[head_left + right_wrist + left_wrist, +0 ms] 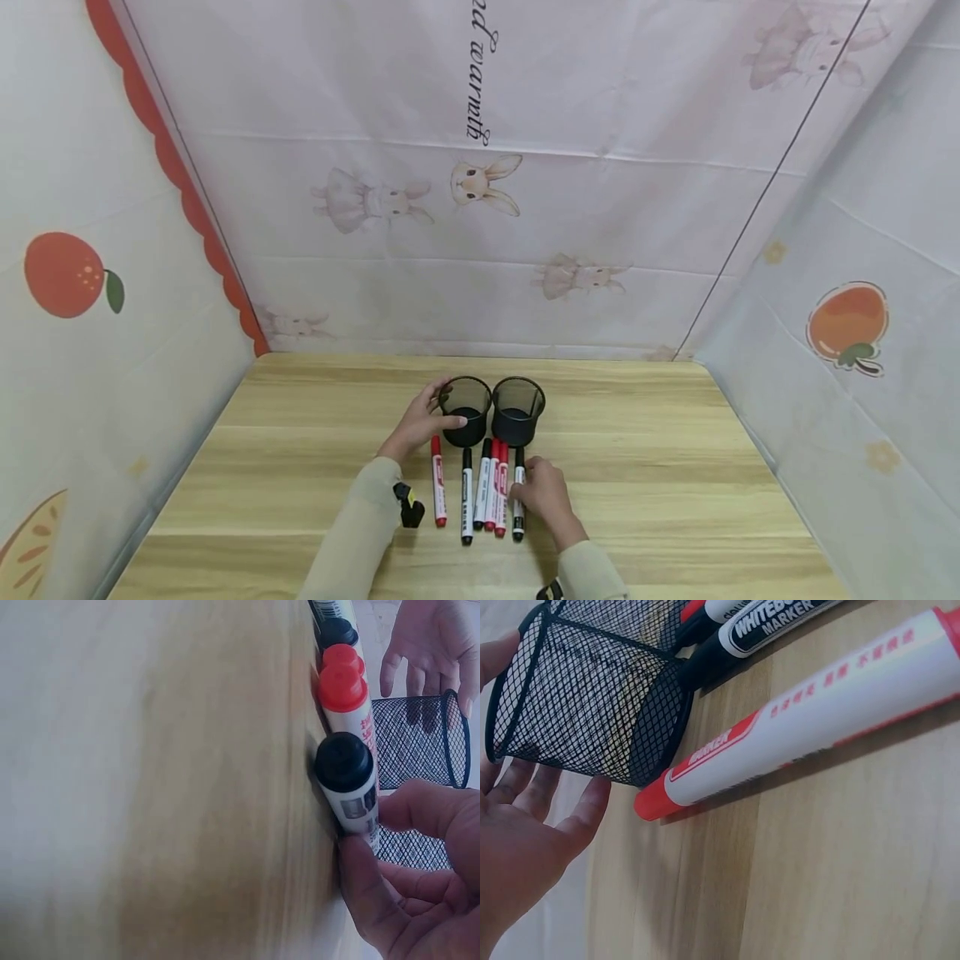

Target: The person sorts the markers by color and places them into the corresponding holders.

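Nearest, on the wood-grain tabletop (pixel 660 483), the rightmost black whiteboard marker (pixel 518 500) is pinched between the thumb and fingers of the right hand (pixel 546 497); whether its barrel is lifted from the wood cannot be told. To its left, two red markers (pixel 497 492) and a black marker (pixel 482 493) are bunched side by side; a second black marker (pixel 467 500) and, farther left, a lone red marker (pixel 439 483) are set apart. Beyond the row, two upright black mesh pen cups are placed rim beside rim. The left cup (pixel 468 433) is held by the left hand (pixel 422 425), its thumb in front and fingers curled behind; the right cup (pixel 516 432) is untouched. A rabbit-print backdrop (pixel 420 300) is seen behind. The round barrel could be rolled away if the pinch were loosened, and the nearest red marker could be nudged by the thumb. The right cup could be jostled if its neighbour were pushed sideways, so closely are they set.
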Demonstrator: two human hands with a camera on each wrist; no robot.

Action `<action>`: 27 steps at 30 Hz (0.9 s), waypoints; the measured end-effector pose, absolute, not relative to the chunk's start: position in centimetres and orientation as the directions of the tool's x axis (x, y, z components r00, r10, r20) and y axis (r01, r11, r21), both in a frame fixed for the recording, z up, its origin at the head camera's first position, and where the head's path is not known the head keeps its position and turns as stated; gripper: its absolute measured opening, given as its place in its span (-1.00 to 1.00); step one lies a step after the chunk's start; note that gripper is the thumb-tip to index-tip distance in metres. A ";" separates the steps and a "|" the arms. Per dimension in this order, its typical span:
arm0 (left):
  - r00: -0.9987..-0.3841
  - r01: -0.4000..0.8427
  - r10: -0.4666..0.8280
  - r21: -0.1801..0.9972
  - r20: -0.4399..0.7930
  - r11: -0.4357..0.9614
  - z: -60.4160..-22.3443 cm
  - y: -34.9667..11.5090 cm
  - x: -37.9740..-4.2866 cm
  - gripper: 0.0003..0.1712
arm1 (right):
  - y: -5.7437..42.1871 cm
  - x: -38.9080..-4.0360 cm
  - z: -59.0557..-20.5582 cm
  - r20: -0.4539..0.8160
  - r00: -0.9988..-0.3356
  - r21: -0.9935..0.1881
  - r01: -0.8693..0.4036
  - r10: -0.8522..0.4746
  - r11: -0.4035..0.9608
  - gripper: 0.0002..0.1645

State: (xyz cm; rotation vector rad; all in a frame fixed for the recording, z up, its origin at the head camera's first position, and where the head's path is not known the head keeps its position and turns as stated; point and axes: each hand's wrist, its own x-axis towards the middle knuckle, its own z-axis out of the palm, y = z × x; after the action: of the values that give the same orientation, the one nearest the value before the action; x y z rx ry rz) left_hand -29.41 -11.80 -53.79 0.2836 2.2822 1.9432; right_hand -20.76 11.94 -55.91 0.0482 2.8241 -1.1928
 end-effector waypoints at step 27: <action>-0.979 0.040 0.202 0.978 -0.003 0.206 -53.4 -11.4 -28.9 -0.07 | 12.1 -19.4 -55.3 -0.085 -0.996 -0.816 0.079 0.016 0.573 -0.40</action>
State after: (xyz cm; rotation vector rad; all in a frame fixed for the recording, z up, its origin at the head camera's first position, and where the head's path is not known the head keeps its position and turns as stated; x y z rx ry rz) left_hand -28.90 -11.37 -53.44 0.2360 2.3351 1.8875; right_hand -19.37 12.14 -55.35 0.0825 2.7251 -1.4194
